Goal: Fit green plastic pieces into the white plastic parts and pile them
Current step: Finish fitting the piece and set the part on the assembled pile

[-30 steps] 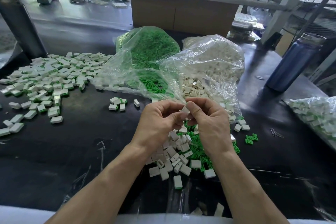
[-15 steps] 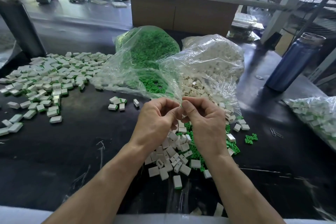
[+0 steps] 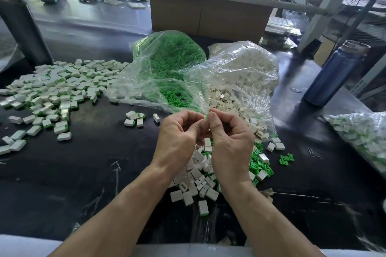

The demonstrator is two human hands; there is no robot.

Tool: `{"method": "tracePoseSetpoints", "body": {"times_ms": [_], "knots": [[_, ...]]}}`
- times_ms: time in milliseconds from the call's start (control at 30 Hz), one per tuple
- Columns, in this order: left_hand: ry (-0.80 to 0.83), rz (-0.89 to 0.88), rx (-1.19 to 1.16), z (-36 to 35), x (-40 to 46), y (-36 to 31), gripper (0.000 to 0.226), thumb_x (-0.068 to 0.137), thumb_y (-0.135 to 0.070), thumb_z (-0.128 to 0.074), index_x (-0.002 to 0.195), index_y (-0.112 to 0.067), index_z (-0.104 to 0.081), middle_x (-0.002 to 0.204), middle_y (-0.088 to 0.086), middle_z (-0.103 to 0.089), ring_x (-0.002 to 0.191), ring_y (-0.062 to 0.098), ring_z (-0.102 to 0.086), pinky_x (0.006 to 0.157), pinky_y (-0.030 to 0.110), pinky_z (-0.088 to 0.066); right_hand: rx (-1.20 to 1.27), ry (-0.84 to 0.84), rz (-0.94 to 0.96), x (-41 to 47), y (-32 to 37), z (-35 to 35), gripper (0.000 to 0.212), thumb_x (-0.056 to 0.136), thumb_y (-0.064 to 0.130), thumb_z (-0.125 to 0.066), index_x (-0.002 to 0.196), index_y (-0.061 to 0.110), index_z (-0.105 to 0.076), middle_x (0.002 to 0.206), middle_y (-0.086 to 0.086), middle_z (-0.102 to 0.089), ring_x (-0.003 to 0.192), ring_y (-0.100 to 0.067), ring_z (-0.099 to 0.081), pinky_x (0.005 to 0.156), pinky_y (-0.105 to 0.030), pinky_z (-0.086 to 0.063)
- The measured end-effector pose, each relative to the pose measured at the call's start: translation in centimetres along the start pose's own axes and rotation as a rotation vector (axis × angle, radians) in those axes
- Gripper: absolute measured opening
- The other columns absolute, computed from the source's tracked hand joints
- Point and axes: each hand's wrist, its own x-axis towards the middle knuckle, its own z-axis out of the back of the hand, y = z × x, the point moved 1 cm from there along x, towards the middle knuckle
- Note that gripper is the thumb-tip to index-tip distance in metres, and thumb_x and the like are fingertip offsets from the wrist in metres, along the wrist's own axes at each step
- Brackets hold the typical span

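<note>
Bench: black glossy worktop [image 3: 87, 173] with a brown cardboard box [image 3: 208, 10] at upper centre and a blue metal bottle [image 3: 334, 75] at right.
Change: both hands have risen slightly since a second ago and the white piece seen between the fingertips then is now almost swallowed; only a sliver of green [image 3: 206, 118] shows at the pinch. I judge the insert is going home, one more unit nearly done.
Left hand: left hand [image 3: 179, 135] curled narrow, thumb and forefinger pinched on the small part.
Right hand: right hand [image 3: 229, 137] likewise closed tight, pressing against the same part; which hand carries which half I cannot tell.
Supply: two clear plastic bags, one of green pieces [image 3: 167, 58], one of white shells [image 3: 240, 73], upper centre; a loose mix of white and green parts [image 3: 200, 181] lies under the wrists, too many to count.
Finished: sprawling pile of white-and-green assembled blocks [image 3: 52, 89] at left, far too many to count; five strays [image 3: 135, 119] sit centre-left.
Extra: third bag [image 3: 359, 137] of assembled blocks at the right edge.
</note>
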Motion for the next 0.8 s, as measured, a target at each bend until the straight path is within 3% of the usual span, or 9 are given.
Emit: {"method": "tracePoseSetpoints", "body": {"times_ms": [400, 800], "knots": [[-0.04, 0.024, -0.035, -0.38, 0.09, 0.17, 0.007, 0.099, -0.007, -0.069, 0.095, -0.001, -0.072, 0.077, 0.007, -0.073, 0.067, 0.014, -0.066, 0.063, 0.028, -0.059, 0.011, -0.02, 0.007, -0.33, 0.18, -0.27, 0.008, 0.101, 0.011, -0.07, 0.096, 0.016, -0.074, 0.089, -0.011, -0.075, 0.076, -0.023, -0.076, 0.062, -0.026, -0.061], [-0.037, -0.066, 0.154, 0.25, -0.11, 0.11, 0.006, 0.099, -0.007, -0.069, 0.093, -0.009, -0.072, 0.079, 0.004, -0.074, 0.065, 0.015, -0.068, 0.059, 0.029, -0.059, -0.015, 0.101, -0.085, -0.19, 0.62, 0.45, 0.009, 0.102, 0.009, -0.069, 0.095, 0.007, -0.075, 0.086, -0.009, -0.077, 0.08, -0.022, -0.077, 0.069, -0.026, -0.062]]}}
